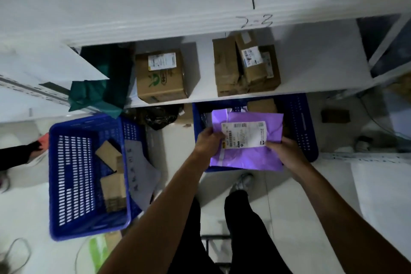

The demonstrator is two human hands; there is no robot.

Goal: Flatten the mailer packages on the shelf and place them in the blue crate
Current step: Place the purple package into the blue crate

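Head view, single camera.

**Hazards.** The purple mailer (246,155) is held in the air over the right-hand blue crate (300,124), not resting on anything. The film looks thin and slick and is held only at its two sides, so it could slip free and fall in crooked. It is visibly creased, with its far portion folded over. In my judgement, letting go now would put it in the crate unflattened. The far part of the crate sits under the front edge of the shelf (200,97), which narrows the opening. The mailer's near edge hangs over the crate's near wall and could catch there. A second blue crate (89,176) stands on the floor below the shelf's left end, so the mailer could go into the wrong one.

**Grip.** The left hand (208,142) has its grip closed on the mailer's left side, thumb at the edge of the white shipping label (244,133). The right hand (287,151) has its grip closed on the right side, just beside the label's corner.

**Condition of item.** The mailer is a purple poly bag, soft and limp, with wrinkles running across it. The label faces up with barcodes showing, but the print is too small to read.

**Remaining stock.** A crumpled green mailer (97,93) overhangs the shelf's left end. Cardboard boxes (161,75) stand further along the shelf.
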